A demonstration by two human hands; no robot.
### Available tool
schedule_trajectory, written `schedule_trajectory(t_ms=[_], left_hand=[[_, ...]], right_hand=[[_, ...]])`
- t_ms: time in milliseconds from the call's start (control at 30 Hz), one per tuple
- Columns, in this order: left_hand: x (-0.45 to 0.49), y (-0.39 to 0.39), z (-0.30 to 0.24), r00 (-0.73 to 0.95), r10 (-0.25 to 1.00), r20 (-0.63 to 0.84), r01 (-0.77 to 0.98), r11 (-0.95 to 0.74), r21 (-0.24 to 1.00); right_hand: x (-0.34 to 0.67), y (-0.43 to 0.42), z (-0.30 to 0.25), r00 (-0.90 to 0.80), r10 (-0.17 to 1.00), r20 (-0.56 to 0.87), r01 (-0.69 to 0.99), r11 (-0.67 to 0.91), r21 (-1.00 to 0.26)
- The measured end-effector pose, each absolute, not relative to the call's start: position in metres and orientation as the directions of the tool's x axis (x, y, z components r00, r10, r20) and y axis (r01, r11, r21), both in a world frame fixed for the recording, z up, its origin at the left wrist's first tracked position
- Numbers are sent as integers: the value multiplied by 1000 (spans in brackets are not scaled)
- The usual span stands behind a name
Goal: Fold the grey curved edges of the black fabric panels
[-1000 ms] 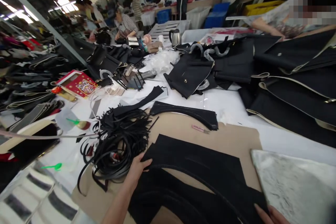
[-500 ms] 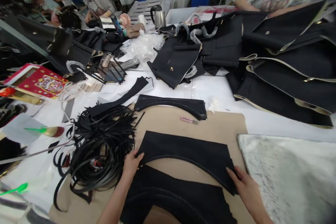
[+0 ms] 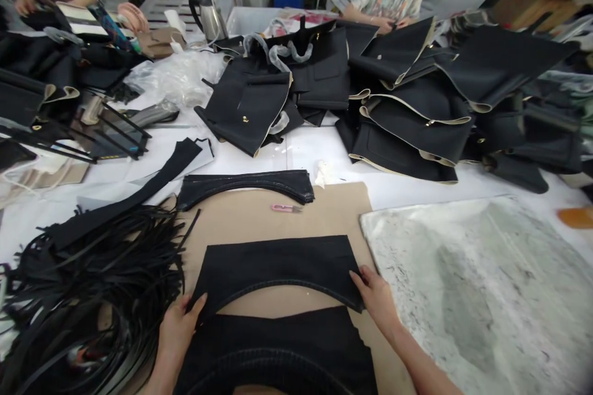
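Observation:
Between my two hands lies a black curved panel (image 3: 278, 261), its arched edge toward me. My left hand (image 3: 178, 327) is closed on the panel's left end, thumb on top. At the right end, the fingers of my right hand (image 3: 374, 296) pinch the panel's edge. Just below it, nearer me, lies another black curved panel (image 3: 278, 336) on the brown board (image 3: 324, 203). Beyond the held panel sit a stack of similar curved pieces (image 3: 245, 185) and pink thread snips (image 3: 286, 208).
A tangle of black strips (image 3: 92, 284) spreads at the left. To the right lies a stained pale slab (image 3: 445, 271). Black bag pieces (image 3: 407, 117) are heaped across the back, with crumpled clear plastic (image 3: 183, 80) and a metal kettle (image 3: 210, 18). A co-worker (image 3: 384, 0) sits behind.
My view has swung to the right, so the table's things appear farther left. Both hands still grip the same panel, which now lies more level in view.

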State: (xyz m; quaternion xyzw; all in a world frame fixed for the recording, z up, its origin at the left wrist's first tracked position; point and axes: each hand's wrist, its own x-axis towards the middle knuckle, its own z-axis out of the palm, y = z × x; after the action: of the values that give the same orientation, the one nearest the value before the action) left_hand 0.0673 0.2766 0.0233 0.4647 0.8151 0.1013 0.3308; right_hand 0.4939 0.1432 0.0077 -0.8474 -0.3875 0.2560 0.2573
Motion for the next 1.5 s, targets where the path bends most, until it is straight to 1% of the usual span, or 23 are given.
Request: schedule_trajectory(t_ms=[100,267,333,500,600,733,867,1067,1267,1500], left_hand=[[60,278,16,-289,805,-518,666,558,495],[60,280,14,-318,828,-461,724,527,446],[64,281,16,-304,837,-455,738,509,443],[75,277,23,-291,861,-417,770,470,431],[77,273,23,-286,874,-392,798,444,408],[76,271,20,-277,878,-390,828,424,366],[79,270,19,-299,864,-406,851,434,296],[83,270,20,-319,851,-417,883,426,196],[87,272,20,-341,845,-413,907,411,92],[87,273,21,-306,838,-452,935,355,24]], right_hand=[[493,145,8,577,784,-229,534,-575,-620],[493,147,7,599,763,-241,540,-608,-582],[494,147,6,605,754,-255,537,-623,-568],[497,145,5,592,743,-312,516,-647,-561],[502,143,-3,600,716,-356,494,-682,-540],[509,141,-18,588,696,-412,512,-715,-476],[512,139,-23,551,705,-447,536,-709,-458],[514,135,-28,540,709,-454,564,-705,-430],[510,136,-31,528,746,-405,621,-665,-415],[495,145,-6,551,771,-319,594,-631,-499]])
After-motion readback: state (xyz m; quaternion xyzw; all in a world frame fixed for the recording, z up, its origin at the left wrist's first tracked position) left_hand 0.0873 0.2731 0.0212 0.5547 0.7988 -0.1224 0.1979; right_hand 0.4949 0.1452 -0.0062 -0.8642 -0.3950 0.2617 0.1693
